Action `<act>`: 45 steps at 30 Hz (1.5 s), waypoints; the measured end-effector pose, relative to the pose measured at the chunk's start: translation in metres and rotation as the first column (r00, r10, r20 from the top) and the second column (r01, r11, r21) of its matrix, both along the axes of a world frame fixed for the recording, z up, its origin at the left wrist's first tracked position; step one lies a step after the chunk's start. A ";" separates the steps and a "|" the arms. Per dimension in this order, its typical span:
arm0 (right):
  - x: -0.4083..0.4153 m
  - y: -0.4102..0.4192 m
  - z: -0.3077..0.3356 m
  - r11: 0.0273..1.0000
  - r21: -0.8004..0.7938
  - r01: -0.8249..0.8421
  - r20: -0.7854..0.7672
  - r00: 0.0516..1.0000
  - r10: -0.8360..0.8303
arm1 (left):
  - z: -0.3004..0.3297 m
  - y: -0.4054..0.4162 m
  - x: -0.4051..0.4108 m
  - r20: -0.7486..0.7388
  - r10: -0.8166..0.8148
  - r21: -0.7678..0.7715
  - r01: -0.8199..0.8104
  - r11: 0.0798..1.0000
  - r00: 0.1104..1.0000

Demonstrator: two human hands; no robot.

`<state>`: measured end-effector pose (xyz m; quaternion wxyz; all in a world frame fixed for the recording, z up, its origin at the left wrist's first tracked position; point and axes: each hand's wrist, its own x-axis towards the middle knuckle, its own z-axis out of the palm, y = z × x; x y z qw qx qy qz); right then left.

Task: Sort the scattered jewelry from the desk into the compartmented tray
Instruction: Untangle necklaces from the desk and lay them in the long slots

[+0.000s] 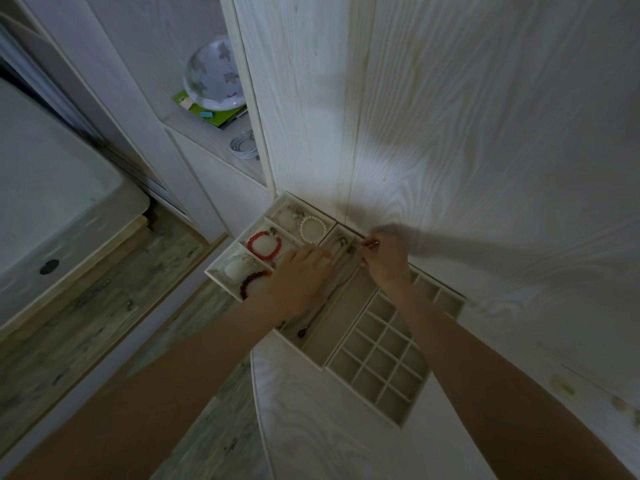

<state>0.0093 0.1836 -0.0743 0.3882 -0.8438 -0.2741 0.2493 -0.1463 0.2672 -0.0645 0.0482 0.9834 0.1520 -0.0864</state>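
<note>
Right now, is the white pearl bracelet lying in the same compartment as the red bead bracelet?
No, the white pearl bracelet lies one compartment beyond the red bead bracelet.

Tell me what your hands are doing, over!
Left hand flat over the tray. Right hand pinching a small piece at the far rim. Red bracelet already in. Nothing blocking.
</note>
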 end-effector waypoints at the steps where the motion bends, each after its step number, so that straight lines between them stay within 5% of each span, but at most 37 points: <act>1: 0.000 0.000 -0.001 1.000 -0.016 -0.013 0.023 1.000 0.013 | -0.003 -0.001 -0.003 -0.041 -0.024 0.026 0.025 0.999 0.999; 9: -0.005 -0.004 0.000 0.978 -0.174 -0.116 0.187 0.971 0.149 | -0.014 0.001 -0.007 -0.185 -0.142 0.309 0.195 0.931 0.972; 26: -0.004 0.002 0.004 0.895 -0.382 -0.229 0.533 0.737 0.416 | -0.015 0.002 -0.011 -0.249 -0.162 0.220 0.219 0.950 0.955; 30: -0.008 -0.004 0.002 0.845 -0.423 -0.327 0.617 0.579 0.533 | -0.015 0.000 -0.014 -0.281 -0.146 0.225 0.213 0.951 0.949; 35: -0.008 -0.011 0.002 0.692 -0.622 -0.367 0.512 0.478 0.714 | -0.005 -0.003 -0.008 -0.322 -0.146 0.224 0.225 0.948 0.935; 45: -0.018 -0.011 0.004 0.647 -0.703 -0.295 0.504 0.435 0.746 | 0.005 -0.007 -0.006 -0.378 -0.155 0.240 0.258 0.936 0.913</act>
